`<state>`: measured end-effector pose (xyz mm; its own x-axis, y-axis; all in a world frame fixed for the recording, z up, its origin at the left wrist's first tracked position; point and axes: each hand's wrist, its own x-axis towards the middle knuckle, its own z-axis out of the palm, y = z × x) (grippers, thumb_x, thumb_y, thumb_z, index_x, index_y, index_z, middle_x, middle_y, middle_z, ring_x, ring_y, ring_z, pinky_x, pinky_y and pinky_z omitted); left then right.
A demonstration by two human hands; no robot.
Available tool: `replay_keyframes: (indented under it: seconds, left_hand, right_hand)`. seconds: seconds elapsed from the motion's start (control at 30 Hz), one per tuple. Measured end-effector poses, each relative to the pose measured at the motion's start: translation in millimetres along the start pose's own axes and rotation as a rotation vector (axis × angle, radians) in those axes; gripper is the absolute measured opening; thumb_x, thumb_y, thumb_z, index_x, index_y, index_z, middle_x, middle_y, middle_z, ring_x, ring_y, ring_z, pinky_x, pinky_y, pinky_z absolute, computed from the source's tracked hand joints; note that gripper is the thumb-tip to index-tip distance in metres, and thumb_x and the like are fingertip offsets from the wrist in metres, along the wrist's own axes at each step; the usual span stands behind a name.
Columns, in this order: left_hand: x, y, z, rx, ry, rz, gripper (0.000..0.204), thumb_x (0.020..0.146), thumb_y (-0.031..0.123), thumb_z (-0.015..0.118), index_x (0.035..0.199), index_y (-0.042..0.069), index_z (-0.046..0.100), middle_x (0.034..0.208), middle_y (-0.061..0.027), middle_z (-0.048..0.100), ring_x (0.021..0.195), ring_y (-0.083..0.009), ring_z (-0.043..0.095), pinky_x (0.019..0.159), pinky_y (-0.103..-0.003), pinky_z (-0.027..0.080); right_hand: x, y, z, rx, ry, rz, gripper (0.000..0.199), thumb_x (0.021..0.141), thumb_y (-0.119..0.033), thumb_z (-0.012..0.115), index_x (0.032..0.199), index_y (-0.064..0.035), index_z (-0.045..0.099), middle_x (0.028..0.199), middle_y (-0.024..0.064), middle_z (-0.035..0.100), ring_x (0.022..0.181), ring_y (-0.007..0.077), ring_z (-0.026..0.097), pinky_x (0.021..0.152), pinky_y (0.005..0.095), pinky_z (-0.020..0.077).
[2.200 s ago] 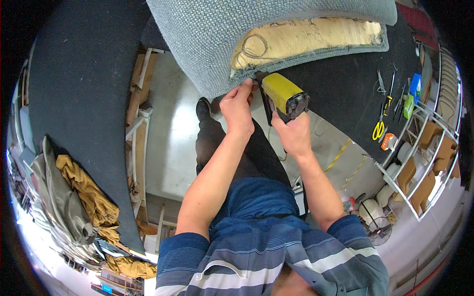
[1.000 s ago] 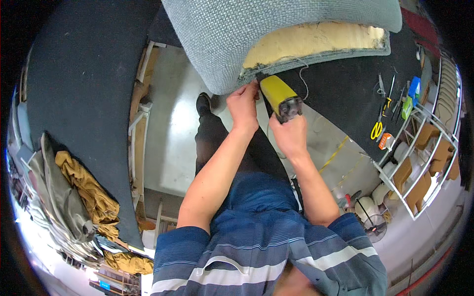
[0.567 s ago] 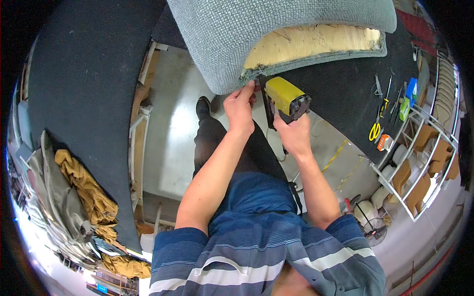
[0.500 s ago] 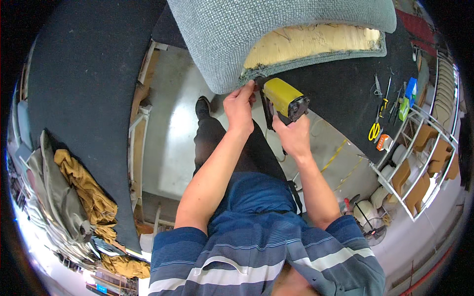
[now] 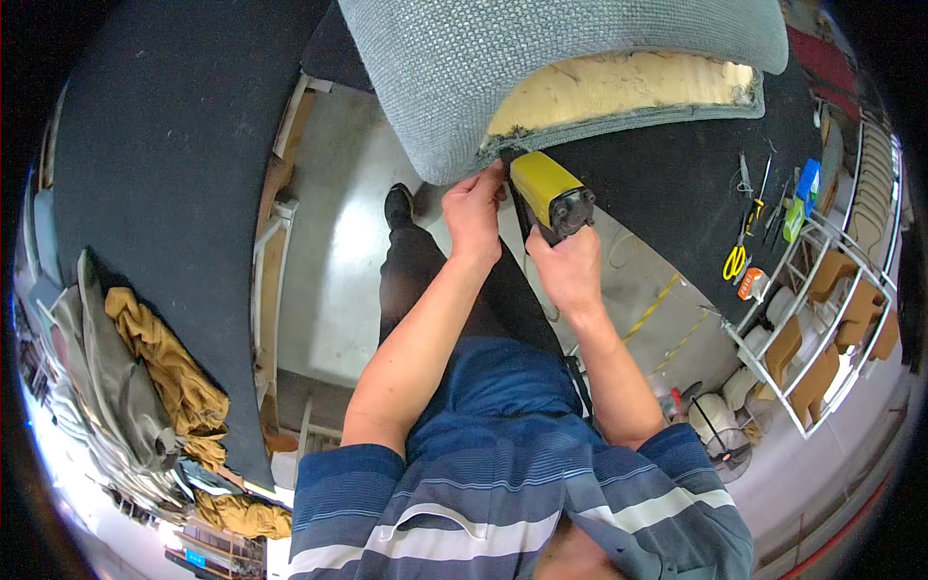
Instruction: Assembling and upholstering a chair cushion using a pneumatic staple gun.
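Note:
A cushioned seat covered in grey-blue woven fabric (image 5: 454,87) lies on the dark worktable, its uncovered pale wooden underside (image 5: 619,89) facing me. My left hand (image 5: 473,215) pinches the fabric edge at the seat's lower left corner. Wrapped round the grip of a yellow and black staple gun (image 5: 547,186) is my right hand (image 5: 568,267). The tool's nose meets the fabric edge by the corner, just right of my left fingertips. Exactly where the nose presses is hidden.
On the right of the table (image 5: 667,184) lie yellow-handled scissors (image 5: 735,261), a screwdriver (image 5: 754,215) and an orange-and-white box (image 5: 749,282). A white metal rack (image 5: 812,333) holds brown curved pieces. Brown cloth (image 5: 164,358) hangs over the left table (image 5: 174,193).
The staple gun has tilted and shifted slightly left, closer to my left fingers. The seat has moved a little to the right in view; my left hand keeps its pinch.

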<state>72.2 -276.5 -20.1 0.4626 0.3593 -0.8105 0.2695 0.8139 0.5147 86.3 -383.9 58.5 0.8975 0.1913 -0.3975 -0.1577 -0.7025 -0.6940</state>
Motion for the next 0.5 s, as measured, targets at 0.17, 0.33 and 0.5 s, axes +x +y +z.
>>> replay_keyframes:
  seconds: [0.17, 0.33, 0.5]
  left_hand:
    - [2.1, -3.7, -6.8, -0.034, 0.017, -0.006, 0.023, 0.087, 0.02, 0.071, 0.075, 0.001, 0.068, 0.066, 0.0008, 0.055, 0.057, -0.0078, 0.044, 0.053, -0.025, 0.031]
    - [-6.0, 6.8, -3.7, -0.061, 0.006, -0.089, 0.022, 0.087, 0.02, 0.071, 0.078, 0.0, 0.069, 0.067, 0.001, 0.056, 0.059, -0.0077, 0.044, 0.053, -0.025, 0.031]
    - [-4.6, 9.3, -13.4, -0.08, -0.034, -0.021, 0.025, 0.087, 0.023, 0.071, 0.08, -0.001, 0.07, 0.07, 0.001, 0.057, 0.063, -0.0078, 0.045, 0.058, -0.025, 0.032]
  right_hand:
    - [-0.1, -17.0, 4.7, -0.125, 0.008, 0.097, 0.025, 0.076, -0.009, 0.064, 0.099, 0.0, 0.064, 0.09, 0.0237, 0.067, 0.088, 0.0431, 0.065, 0.077, 0.0468, 0.0514]
    - [2.2, 9.1, 2.6, -0.077, 0.018, 0.035, 0.024, 0.075, -0.011, 0.065, 0.097, 0.0014, 0.064, 0.088, 0.0241, 0.067, 0.087, 0.043, 0.065, 0.075, 0.0456, 0.0513]
    - [0.2, 3.1, -1.1, 0.113, 0.011, 0.003, 0.023, 0.078, -0.01, 0.064, 0.096, 0.0026, 0.066, 0.085, 0.0221, 0.068, 0.084, 0.033, 0.069, 0.074, 0.0394, 0.0515]
